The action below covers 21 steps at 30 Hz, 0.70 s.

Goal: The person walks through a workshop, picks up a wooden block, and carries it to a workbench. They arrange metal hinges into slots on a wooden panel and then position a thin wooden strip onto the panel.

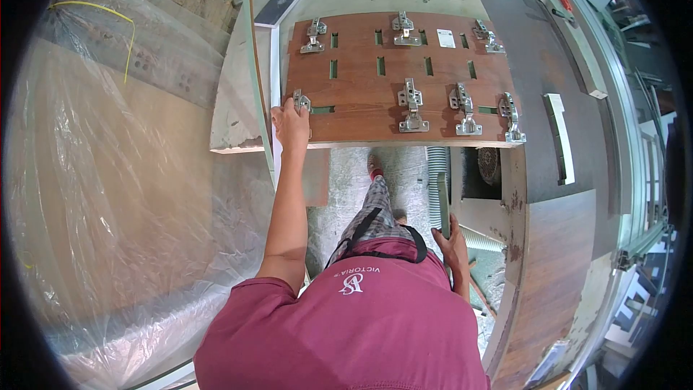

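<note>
My left hand (291, 126) is at the near left corner of a reddish-brown wooden board (354, 112), its fingers closed on a metal cabinet hinge (302, 101) that is partly hidden by them. More cabinet hinges lie on the board, among them one at the front middle (412, 107), one beside it (464, 110) and one at the right edge (511, 117). Several slots are cut through the board. Down by my right hip, my right hand (453, 247) grips a narrow greenish-grey strip (443, 206) standing lengthwise in this view.
The board rests on a worn workbench (238, 101). A tall upright frame strip (256, 50) passes close left of my left hand. Plastic sheeting (137, 195) covers a large panel at left. A white strip (559, 137) lies on the right-hand bench, with a ribbed hose (437, 166) below.
</note>
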Available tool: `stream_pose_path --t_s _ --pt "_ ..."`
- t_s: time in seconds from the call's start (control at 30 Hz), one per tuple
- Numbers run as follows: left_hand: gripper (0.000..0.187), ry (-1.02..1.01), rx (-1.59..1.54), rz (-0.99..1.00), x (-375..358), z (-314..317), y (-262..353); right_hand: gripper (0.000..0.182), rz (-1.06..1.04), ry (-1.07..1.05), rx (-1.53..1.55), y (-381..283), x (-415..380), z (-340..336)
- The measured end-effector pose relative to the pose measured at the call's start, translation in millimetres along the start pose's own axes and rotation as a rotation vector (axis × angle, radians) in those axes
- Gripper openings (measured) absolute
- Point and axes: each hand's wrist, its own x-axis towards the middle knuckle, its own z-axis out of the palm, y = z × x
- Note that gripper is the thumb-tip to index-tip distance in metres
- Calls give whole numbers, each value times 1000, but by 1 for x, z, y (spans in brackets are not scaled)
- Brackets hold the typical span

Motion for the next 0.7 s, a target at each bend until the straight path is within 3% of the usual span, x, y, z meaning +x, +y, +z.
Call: stream_pose_path --t_s 0.37,0.7 --pt "36 -34 -18 -2 1 1 -3 73 -82 79 -33 15 3 5" --pt "46 -51 -14 -11 1 -1 -3 75 -34 58 13 12 0 3"
